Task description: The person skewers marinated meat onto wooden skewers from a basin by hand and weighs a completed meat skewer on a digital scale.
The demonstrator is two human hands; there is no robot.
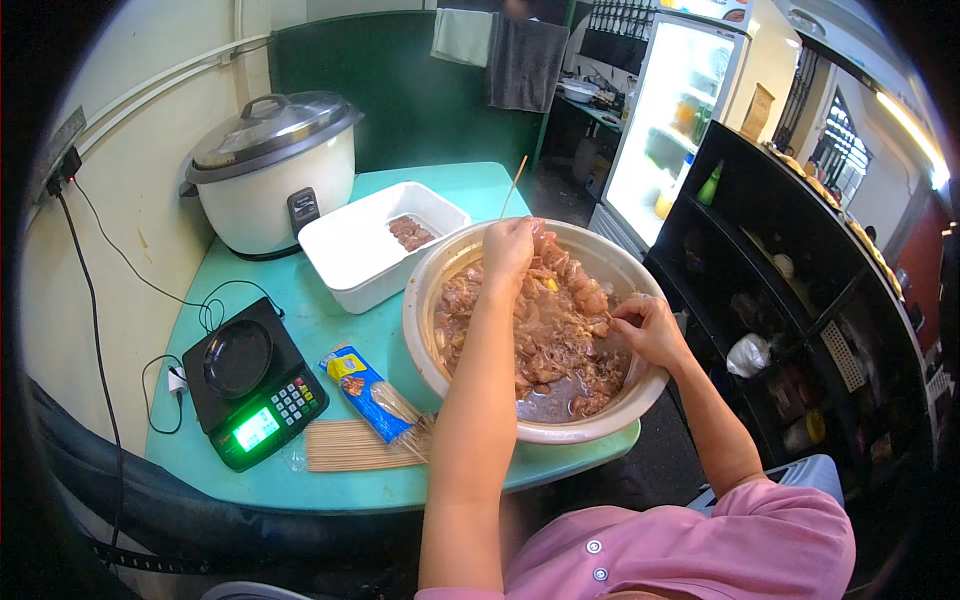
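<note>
Digital scale (255, 385), lit. Loose bamboo skewers (355, 445) touching blue packet (362, 392). White tub (350, 240). Left hand (509, 252), fingers curled around slanting skewer (515, 187). Marinated meat (555, 345) in cream basin (590, 431). Right hand (652, 328), thumb and fingers together, pinching meat's right edge.

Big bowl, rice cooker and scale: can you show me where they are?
Big bowl (418, 320): head view, left part of its rim.
Rice cooker (255, 205): head view, white side.
Scale (243, 408): head view, black casing above its screen.
</note>
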